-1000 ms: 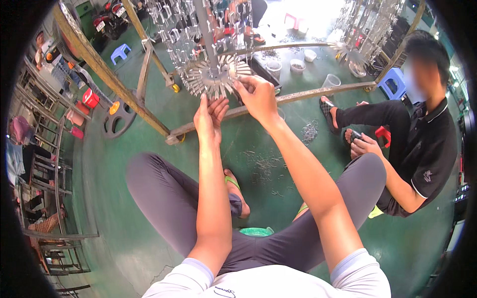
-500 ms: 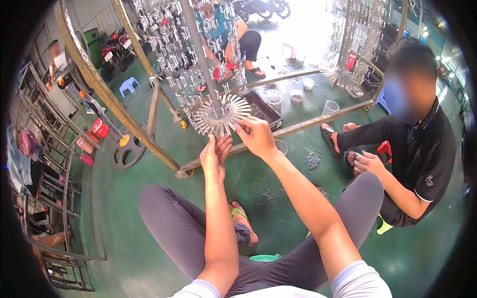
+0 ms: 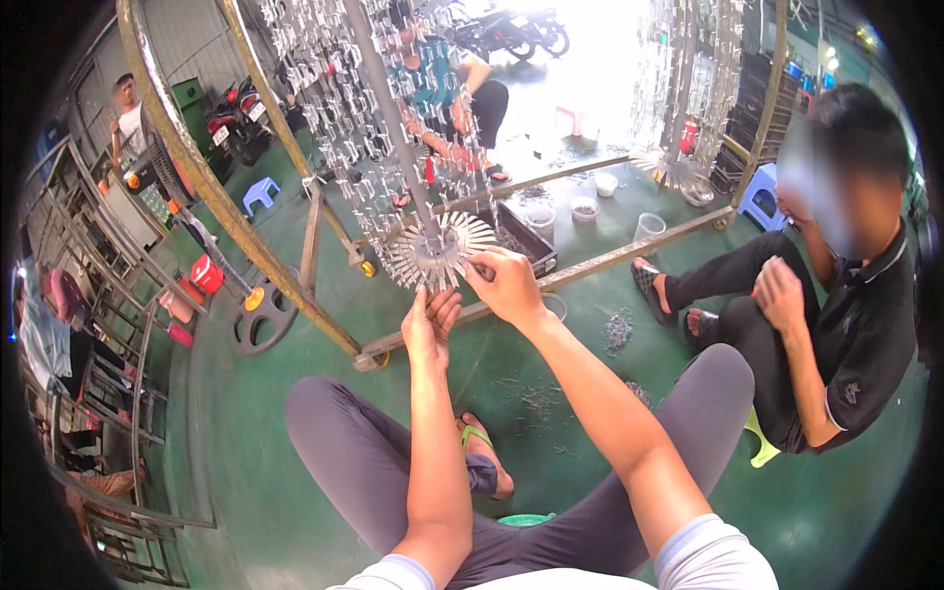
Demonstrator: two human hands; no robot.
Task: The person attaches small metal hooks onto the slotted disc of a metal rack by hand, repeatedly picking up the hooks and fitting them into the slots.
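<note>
A round metal rack disc (image 3: 418, 258) with slotted, finger-like blades around its rim sits low on an upright grey pole (image 3: 395, 138). My left hand (image 3: 430, 324) is just below its near edge, thumb up and fingers curled in. Beside it, my right hand (image 3: 508, 285) pinches at the disc's near right rim, thumb and forefinger pressed together. Whatever small piece either hand holds is hidden or too small to name. Many small silvery metal parts (image 3: 339, 123) hang in strands around the pole above the disc.
A wheeled metal frame (image 3: 580, 270) surrounds the pole. Inside stand a black crate (image 3: 526, 236) and plastic tubs (image 3: 585, 209). Small metal pieces (image 3: 618, 332) lie scattered on the green floor. A co-worker in black (image 3: 836, 324) sits close on my right; another person sits behind the strands.
My hands stay at the disc's near rim with little change. The co-worker on the right has raised both hands from the lap toward the head. The view has shifted slightly.
</note>
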